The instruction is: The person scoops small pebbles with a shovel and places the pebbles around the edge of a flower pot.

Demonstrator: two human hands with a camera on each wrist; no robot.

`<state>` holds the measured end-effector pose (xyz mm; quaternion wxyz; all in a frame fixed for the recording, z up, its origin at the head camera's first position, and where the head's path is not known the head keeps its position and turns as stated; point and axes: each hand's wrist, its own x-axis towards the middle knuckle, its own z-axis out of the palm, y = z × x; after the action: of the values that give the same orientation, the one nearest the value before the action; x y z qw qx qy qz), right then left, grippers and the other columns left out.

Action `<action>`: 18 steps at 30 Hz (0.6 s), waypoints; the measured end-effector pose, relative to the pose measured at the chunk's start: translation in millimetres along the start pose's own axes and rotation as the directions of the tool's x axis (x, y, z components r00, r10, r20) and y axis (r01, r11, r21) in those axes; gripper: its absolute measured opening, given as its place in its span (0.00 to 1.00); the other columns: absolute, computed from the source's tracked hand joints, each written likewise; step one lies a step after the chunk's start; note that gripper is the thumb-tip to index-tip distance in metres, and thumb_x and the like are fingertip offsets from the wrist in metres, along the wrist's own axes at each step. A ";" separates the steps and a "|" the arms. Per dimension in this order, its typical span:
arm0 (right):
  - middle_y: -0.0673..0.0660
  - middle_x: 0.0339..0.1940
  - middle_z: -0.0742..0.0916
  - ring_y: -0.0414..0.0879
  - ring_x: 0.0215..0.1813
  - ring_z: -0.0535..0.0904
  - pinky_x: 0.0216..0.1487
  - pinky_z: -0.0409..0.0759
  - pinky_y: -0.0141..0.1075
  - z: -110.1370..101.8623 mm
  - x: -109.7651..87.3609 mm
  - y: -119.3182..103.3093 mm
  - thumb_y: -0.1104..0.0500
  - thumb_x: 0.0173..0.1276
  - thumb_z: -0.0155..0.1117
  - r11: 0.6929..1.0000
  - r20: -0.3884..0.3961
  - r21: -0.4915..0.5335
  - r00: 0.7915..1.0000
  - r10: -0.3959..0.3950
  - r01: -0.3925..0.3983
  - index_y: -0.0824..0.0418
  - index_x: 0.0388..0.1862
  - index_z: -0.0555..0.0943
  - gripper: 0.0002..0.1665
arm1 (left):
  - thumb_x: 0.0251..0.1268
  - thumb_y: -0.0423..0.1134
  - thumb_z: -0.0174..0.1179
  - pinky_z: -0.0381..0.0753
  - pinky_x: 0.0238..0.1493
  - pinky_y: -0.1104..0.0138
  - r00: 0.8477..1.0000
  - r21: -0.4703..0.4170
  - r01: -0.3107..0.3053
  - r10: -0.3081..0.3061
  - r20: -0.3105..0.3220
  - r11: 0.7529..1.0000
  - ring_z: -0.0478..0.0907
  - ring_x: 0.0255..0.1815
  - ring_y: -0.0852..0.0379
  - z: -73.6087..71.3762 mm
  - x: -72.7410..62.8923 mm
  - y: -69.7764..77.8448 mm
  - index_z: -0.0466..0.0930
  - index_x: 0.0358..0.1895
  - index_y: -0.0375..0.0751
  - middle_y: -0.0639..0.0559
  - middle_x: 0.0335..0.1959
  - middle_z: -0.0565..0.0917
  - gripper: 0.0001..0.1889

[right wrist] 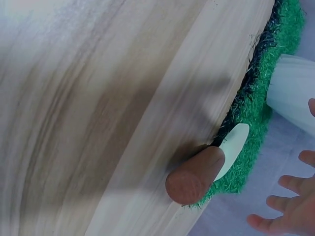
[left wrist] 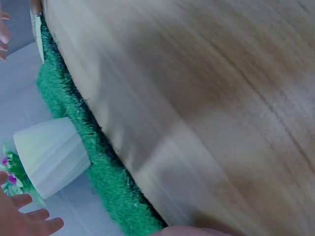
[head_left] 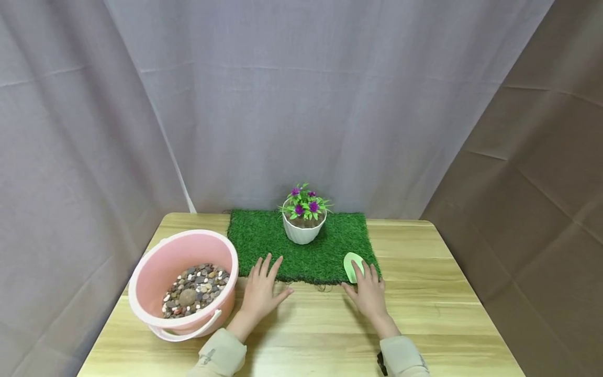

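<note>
A small trowel with a pale green blade (head_left: 351, 267) lies at the near right corner of the green grass mat (head_left: 256, 235). Its brown handle (right wrist: 193, 176) points toward the near edge of the table, mostly hidden by my right hand in the head view. Over the trowel hovers my right hand (head_left: 369, 294), fingers spread and not curled round it. My left hand (head_left: 260, 290) is held with fingers spread above the table, near the mat's front edge, and grips nothing. A white pot (head_left: 303, 233) with purple flowers stands upright at the mat's back middle.
To the left of my left hand, a pink bucket (head_left: 188, 241) holds pebbles (head_left: 202, 290) of mixed colours, with its handle hanging at the front. Grey curtains (head_left: 301, 104) rise behind the wooden table (head_left: 424, 303), and a brown one (head_left: 532, 183) hangs at the right.
</note>
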<state>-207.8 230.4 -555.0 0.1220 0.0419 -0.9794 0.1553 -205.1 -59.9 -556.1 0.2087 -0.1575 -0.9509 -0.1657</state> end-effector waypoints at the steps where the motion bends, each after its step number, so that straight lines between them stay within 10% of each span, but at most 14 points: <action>1: 0.71 0.68 0.67 0.71 0.69 0.59 0.62 0.62 0.74 -0.8 -0.5 0.2 0.45 0.63 0.64 1.000 -0.007 0.001 1.000 -0.004 0.004 0.60 0.70 0.63 0.41 | 0.49 0.65 0.63 0.69 0.66 0.40 1.000 -0.010 0.001 -0.001 -0.001 1.000 0.64 0.66 0.32 -2.4 -0.2 0.8 0.59 0.70 0.49 0.36 0.68 0.65 0.46; 18: 0.74 0.61 0.73 0.71 0.62 0.67 0.58 0.71 0.69 -7.8 -8.6 14.2 0.50 0.62 0.65 1.000 -0.029 0.006 0.999 0.014 -0.014 0.66 0.66 0.66 0.38 | 0.50 0.63 0.63 0.80 0.55 0.42 1.000 -0.161 -0.028 0.027 -0.006 0.987 0.71 0.60 0.39 -62.1 -12.2 29.2 0.57 0.72 0.53 0.41 0.66 0.69 0.45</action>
<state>-199.3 246.7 -554.1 0.1348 0.0333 -0.9774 0.1594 -162.4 -60.2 -501.0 0.1992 -0.1867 -0.9318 -0.2392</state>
